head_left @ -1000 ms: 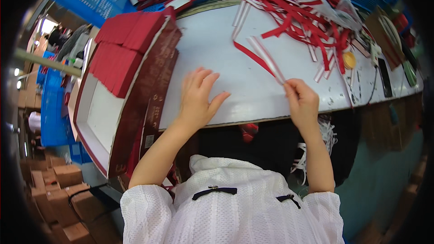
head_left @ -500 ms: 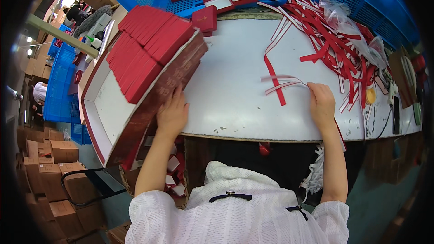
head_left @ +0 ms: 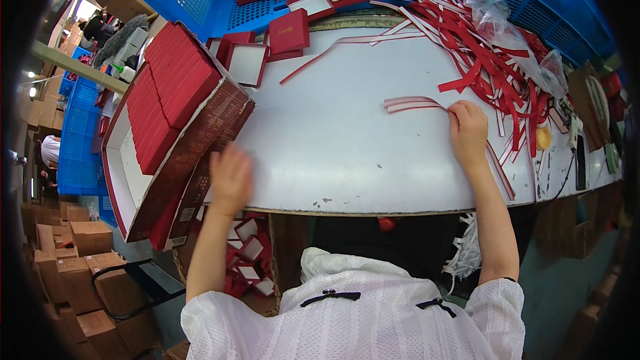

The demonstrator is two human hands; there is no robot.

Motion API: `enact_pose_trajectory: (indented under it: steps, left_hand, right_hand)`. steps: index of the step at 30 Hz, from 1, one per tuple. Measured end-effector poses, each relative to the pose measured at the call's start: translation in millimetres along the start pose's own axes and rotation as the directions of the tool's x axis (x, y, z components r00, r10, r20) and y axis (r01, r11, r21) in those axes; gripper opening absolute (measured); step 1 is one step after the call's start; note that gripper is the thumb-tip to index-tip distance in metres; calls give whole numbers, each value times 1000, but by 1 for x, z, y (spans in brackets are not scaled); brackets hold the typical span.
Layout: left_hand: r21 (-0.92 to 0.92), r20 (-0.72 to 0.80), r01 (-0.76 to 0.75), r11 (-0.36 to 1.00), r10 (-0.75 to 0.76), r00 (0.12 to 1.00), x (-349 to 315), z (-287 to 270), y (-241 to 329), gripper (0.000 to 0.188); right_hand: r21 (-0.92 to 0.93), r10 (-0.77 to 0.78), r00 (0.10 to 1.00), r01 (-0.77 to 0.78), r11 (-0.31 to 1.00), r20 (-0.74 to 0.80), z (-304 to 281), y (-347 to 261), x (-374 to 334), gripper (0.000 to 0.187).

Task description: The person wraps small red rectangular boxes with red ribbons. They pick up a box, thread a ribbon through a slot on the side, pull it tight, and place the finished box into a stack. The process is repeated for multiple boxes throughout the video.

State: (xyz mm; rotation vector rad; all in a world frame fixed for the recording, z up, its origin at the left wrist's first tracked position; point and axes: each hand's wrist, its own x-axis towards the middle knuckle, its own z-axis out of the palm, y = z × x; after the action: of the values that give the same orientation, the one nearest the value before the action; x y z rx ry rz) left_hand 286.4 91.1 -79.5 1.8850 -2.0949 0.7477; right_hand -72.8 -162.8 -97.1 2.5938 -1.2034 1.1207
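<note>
My right hand (head_left: 469, 127) pinches a few red-and-white ribbons (head_left: 417, 103) above the white table, their free ends pointing left. At the left table edge, my left hand (head_left: 231, 180) is blurred by motion, with its fingers stretched out and nothing in them. Close beside it, a dark red carton (head_left: 217, 117) stands tilted, filled partly with rows of small red boxes (head_left: 175, 83). A closed red box (head_left: 289, 31) and an open one with a white inside (head_left: 247, 65) sit at the table's back left.
A tangled heap of red-and-white ribbons (head_left: 490, 73) with clear plastic covers the right back of the table (head_left: 333, 153). Blue crates (head_left: 527, 0) stand behind, one holding red box parts. More box parts (head_left: 250, 253) lie below the table's left edge. Brown cartons (head_left: 93, 237) are stacked at left.
The dark red carton has shifted left, uncovering small boxes on the table behind it. My left hand has come off its side and moved left and down. A loose ribbon now lies farther back.
</note>
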Motion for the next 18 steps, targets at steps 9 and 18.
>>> enact_pose_trajectory:
  steps: [9, 18]
  left_hand:
    - [-744, -65, 497, 445, -790, 610, 195, 76, 30, 48]
    - [-134, -198, 991, 8, -980, -19, 261, 132, -85, 58]
  right_hand:
    - [-7, 23, 999, -22, 1000, 44, 4, -8, 0, 13]
    - [82, 43, 996, -49, 995, 74, 3, -7, 4, 13]
